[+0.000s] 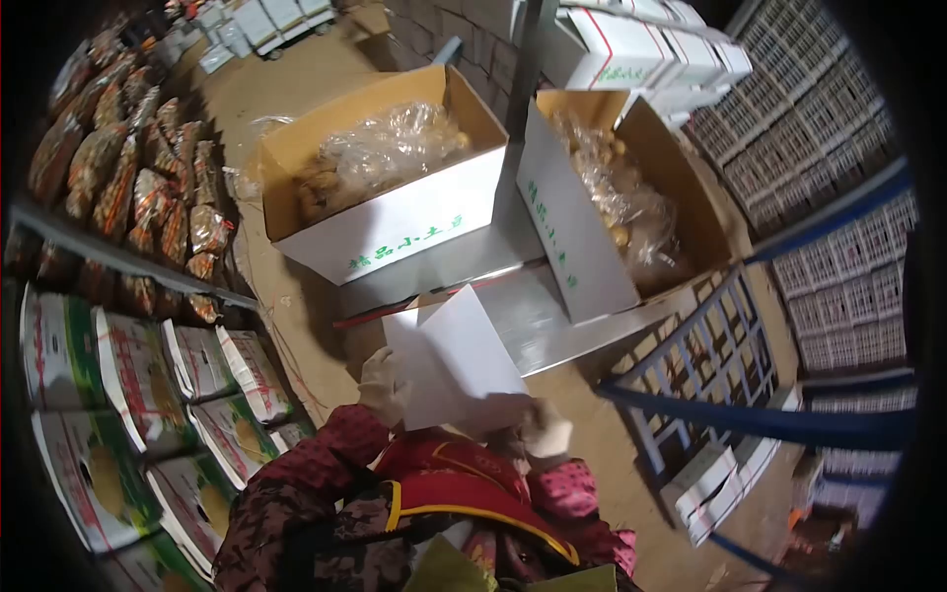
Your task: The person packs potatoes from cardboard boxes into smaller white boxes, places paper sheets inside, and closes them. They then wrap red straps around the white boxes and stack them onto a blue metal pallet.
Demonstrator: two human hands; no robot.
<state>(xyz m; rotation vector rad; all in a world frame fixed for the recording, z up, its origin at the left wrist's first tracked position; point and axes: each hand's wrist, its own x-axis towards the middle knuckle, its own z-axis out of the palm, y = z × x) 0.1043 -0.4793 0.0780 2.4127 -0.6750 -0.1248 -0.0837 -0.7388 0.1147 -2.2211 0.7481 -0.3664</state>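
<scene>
I hold a piece of white cardboard (pixel 454 360), folded at an angle, with a bit of brown inner side showing at its upper edge. My left hand (pixel 380 385), in a pale glove, grips its left edge; the fingers are partly hidden behind it. At the lower right corner my gloved right hand (pixel 546 431) is closed on the same cardboard. Just beyond stands an open white carton (pixel 414 232) with green print. A clear plastic bag (pixel 395 143) over brownish, potato-like lumps fills it. To its right is a second open carton (pixel 552 227) with similar bagged contents.
Both cartons rest on a metal table (pixel 533 311). A metal post (pixel 530 79) rises between them. Left are stacked green-and-white boxes (pixel 123 380) and filled net sacks (pixel 138 187) behind a rail. Right stand a blue lattice frame (pixel 705 365) and stacked pale crates (pixel 799 109).
</scene>
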